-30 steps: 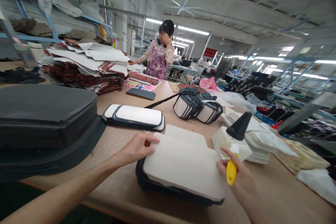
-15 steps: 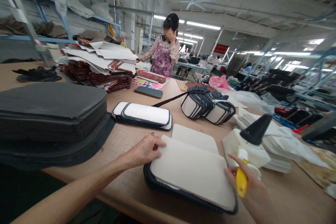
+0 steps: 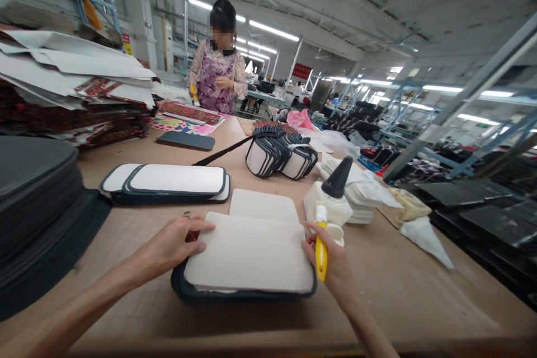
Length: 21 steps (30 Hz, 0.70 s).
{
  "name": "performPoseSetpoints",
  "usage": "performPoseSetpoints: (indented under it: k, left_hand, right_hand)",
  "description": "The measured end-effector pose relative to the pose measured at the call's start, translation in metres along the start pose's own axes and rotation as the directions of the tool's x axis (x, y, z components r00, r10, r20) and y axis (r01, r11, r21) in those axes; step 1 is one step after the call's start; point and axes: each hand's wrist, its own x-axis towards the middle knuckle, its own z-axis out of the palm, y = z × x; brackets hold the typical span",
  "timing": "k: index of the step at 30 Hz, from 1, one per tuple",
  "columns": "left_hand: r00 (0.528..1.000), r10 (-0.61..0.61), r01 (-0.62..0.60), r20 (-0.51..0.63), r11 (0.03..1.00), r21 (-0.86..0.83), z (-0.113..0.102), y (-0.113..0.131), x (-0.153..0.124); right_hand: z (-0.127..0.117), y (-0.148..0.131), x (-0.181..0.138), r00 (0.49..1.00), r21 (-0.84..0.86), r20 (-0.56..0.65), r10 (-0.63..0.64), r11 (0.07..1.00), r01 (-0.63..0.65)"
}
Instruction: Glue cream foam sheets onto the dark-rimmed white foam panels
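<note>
A white foam pad (image 3: 247, 251) lies on a black case shell (image 3: 197, 292) near the table's front edge. My left hand (image 3: 174, 243) rests on the pad's left edge, fingers curled over it and pressing it down. My right hand (image 3: 331, 260) is at the pad's right edge, closed round a small yellow tool with a white tip (image 3: 321, 243). A second white pad (image 3: 263, 205) lies just behind the first.
A white glue bottle with a black cone cap (image 3: 329, 196) stands right of the pads. Finished black-and-white cases (image 3: 168, 182) and a row of upright ones (image 3: 279, 154) lie farther back. Black panel stacks (image 3: 37, 201) fill the left. A person (image 3: 216, 70) stands at the far end.
The view has swung right and down. Both hands have slid along with the pad and case, staying at its edges. The person at the far end lowered a hand from the head.
</note>
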Motion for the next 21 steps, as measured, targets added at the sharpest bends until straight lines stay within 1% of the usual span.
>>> performPoseSetpoints:
  k: [6,9,10,12,13,14,15,16,17,18,19,21]
  left_hand:
    - [1.0,-0.027,0.027,0.011,1.0,0.017,-0.002,0.006,0.001]
    - [0.999,-0.022,0.019,0.042,0.998,0.061,-0.002,0.007,-0.001]
    - [0.999,-0.008,0.006,0.032,0.996,0.087,-0.002,0.006,-0.002]
    - [0.997,0.073,-0.066,-0.04,0.984,0.163,0.001,0.005,-0.006]
    - [0.985,0.149,-0.129,-0.083,0.97,0.208,0.002,0.005,-0.009]
    - [0.966,0.242,-0.212,-0.094,0.945,0.25,0.004,0.006,-0.011]
    - [0.942,0.328,-0.299,-0.065,0.913,0.278,0.006,0.008,-0.013]
    - [0.924,0.383,-0.366,-0.001,0.886,0.284,0.007,0.012,-0.015]
    - [0.914,0.4,-0.404,0.071,0.872,0.276,0.008,0.017,-0.016]
    - [0.912,0.387,-0.409,0.134,0.872,0.27,0.01,0.024,-0.017]
    - [0.917,0.355,-0.394,0.182,0.877,0.276,0.012,0.031,-0.017]
    - [0.927,0.307,-0.364,0.213,0.874,0.322,0.016,0.043,-0.017]
  right_hand:
    - [0.0,0.001,-0.001,1.0,0.017,0.014,-0.026,1.0,0.025]
    - [0.002,0.005,-0.001,0.999,0.012,0.02,-0.041,0.999,0.041]
    - [0.003,0.007,-0.001,0.998,-0.005,0.019,-0.055,0.998,0.055]
    - [0.004,0.012,-0.002,0.995,-0.076,0.011,-0.097,0.992,0.097]
    - [0.005,0.014,-0.002,0.993,-0.138,-0.005,-0.119,0.983,0.117]
    - [0.005,0.016,-0.003,0.989,-0.218,-0.026,-0.143,0.967,0.134]
    - [0.006,0.017,-0.004,0.984,-0.303,-0.051,-0.172,0.941,0.149]
    - [0.008,0.016,-0.006,0.974,-0.376,-0.069,-0.215,0.91,0.174]
    - [0.011,0.015,-0.007,0.96,-0.426,-0.079,-0.269,0.88,0.212]
    - [0.016,0.013,-0.008,0.943,-0.446,-0.08,-0.322,0.858,0.255]
    - [0.021,0.01,-0.009,0.928,-0.431,-0.074,-0.365,0.851,0.301]
    - [0.034,0.004,-0.011,0.917,-0.31,-0.057,-0.394,0.881,0.359]
